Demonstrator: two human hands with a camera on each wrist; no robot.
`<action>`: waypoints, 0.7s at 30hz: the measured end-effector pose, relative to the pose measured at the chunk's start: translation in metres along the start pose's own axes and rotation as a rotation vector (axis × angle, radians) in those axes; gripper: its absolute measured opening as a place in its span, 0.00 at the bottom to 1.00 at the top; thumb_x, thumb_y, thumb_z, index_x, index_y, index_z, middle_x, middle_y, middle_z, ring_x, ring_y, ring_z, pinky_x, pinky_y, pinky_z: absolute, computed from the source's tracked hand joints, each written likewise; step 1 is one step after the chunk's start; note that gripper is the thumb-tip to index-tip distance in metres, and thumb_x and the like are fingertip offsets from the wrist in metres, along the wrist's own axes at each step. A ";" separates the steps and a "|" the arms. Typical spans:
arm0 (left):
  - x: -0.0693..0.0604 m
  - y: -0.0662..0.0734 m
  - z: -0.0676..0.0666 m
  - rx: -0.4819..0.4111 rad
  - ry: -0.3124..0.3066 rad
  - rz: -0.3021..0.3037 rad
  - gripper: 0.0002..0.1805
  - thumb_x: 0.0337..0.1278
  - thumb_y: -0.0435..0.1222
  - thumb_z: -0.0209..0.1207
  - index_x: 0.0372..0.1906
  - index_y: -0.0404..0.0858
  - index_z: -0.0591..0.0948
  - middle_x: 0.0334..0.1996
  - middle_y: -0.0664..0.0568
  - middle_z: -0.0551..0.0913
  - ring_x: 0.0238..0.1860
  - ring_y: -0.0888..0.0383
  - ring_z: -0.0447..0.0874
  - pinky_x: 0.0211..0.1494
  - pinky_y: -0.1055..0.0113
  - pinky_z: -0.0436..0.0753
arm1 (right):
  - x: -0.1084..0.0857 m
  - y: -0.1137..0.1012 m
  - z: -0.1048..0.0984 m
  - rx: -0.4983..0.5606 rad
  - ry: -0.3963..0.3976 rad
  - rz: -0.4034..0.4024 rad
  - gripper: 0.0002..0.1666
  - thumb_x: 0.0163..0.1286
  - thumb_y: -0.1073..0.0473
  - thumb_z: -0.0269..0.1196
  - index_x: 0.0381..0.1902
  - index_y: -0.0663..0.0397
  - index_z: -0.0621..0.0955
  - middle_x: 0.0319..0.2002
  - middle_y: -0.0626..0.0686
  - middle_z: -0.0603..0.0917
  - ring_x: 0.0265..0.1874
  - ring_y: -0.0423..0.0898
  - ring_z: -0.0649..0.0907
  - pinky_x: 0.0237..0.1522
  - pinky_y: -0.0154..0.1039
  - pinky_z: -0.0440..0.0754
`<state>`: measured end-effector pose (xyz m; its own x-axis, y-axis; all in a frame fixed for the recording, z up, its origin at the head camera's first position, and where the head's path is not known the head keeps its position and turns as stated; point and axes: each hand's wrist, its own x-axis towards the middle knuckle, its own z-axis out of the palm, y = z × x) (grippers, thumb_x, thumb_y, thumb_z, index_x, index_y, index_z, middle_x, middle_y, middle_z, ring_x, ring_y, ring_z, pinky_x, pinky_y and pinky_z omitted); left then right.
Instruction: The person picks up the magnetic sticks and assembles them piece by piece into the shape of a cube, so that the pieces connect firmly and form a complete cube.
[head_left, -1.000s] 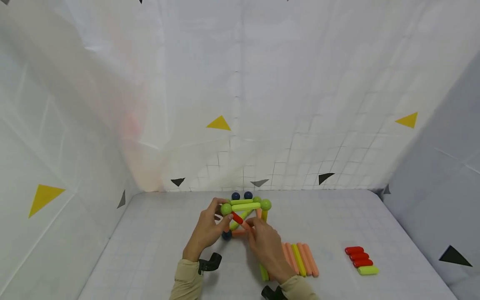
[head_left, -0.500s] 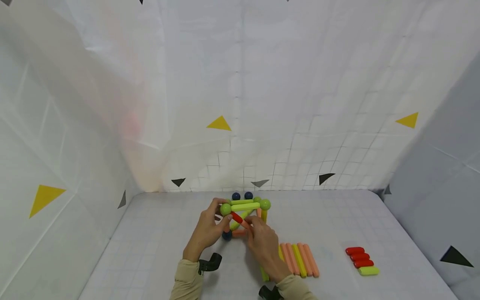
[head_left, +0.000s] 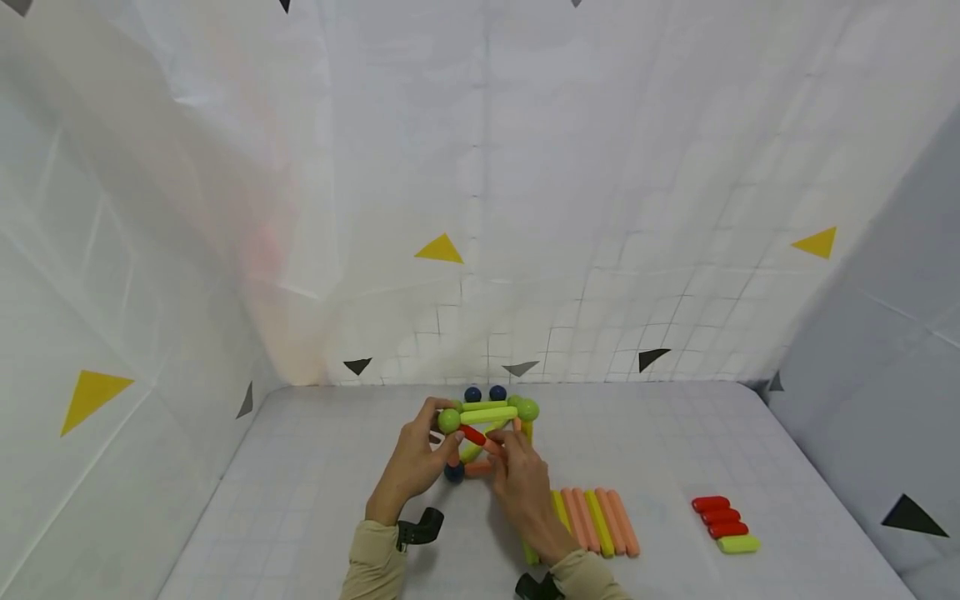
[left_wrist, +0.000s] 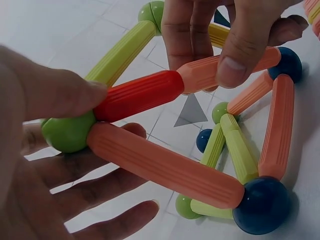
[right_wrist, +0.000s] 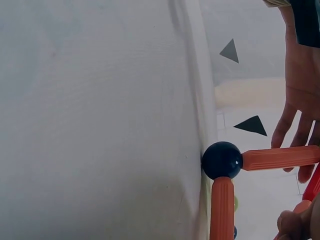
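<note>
A frame of toy magnetic sticks and balls stands at the back middle of the table. My left hand (head_left: 412, 458) pinches its front-left green ball (left_wrist: 69, 134), the thumb reaching onto the end of a short red stick (left_wrist: 142, 95). My right hand (head_left: 525, 487) pinches an orange stick (left_wrist: 200, 75) between thumb and fingers. This stick meets the red one end to end and points toward a dark blue ball (left_wrist: 291, 65); the left wrist view cannot settle whether they touch. Another orange stick (left_wrist: 165, 165) runs from the green ball down to a second blue ball (left_wrist: 262, 205).
Right of my right hand lies a row of orange and yellow sticks (head_left: 600, 521). Farther right are several short red sticks (head_left: 720, 517) and a short green stick (head_left: 738, 544). Two loose-looking blue balls (head_left: 497, 392) show behind the frame. White sheeting (head_left: 480, 167) walls the back and sides.
My right hand has shifted slightly left with the orange stick, and the red stick lies a little flatter. The frame's green top has moved slightly left. Both hands keep their grip.
</note>
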<state>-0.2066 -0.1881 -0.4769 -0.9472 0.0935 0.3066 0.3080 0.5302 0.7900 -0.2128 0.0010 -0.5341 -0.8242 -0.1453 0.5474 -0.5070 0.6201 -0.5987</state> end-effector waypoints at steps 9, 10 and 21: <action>0.001 -0.002 0.001 -0.016 -0.003 0.009 0.22 0.67 0.31 0.69 0.62 0.41 0.76 0.52 0.49 0.88 0.48 0.54 0.86 0.52 0.44 0.86 | 0.001 0.002 0.008 0.083 0.028 -0.024 0.16 0.67 0.69 0.74 0.51 0.58 0.84 0.45 0.56 0.86 0.38 0.46 0.86 0.40 0.41 0.89; 0.001 -0.002 0.002 -0.018 -0.008 0.014 0.22 0.67 0.30 0.69 0.61 0.41 0.76 0.53 0.49 0.88 0.48 0.54 0.86 0.52 0.44 0.86 | 0.001 0.002 0.009 0.086 0.028 -0.028 0.17 0.67 0.69 0.74 0.52 0.57 0.83 0.45 0.55 0.86 0.39 0.47 0.86 0.41 0.41 0.89; 0.001 -0.001 0.006 -0.002 -0.009 0.026 0.20 0.67 0.30 0.68 0.59 0.42 0.76 0.55 0.48 0.87 0.49 0.53 0.87 0.51 0.48 0.87 | 0.002 0.003 0.011 0.127 -0.002 -0.021 0.19 0.69 0.70 0.72 0.55 0.57 0.82 0.49 0.56 0.86 0.42 0.49 0.90 0.40 0.38 0.89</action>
<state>-0.2085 -0.1839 -0.4805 -0.9397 0.1152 0.3220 0.3328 0.5258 0.7828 -0.2184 -0.0062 -0.5416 -0.8136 -0.1590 0.5592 -0.5517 0.5147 -0.6563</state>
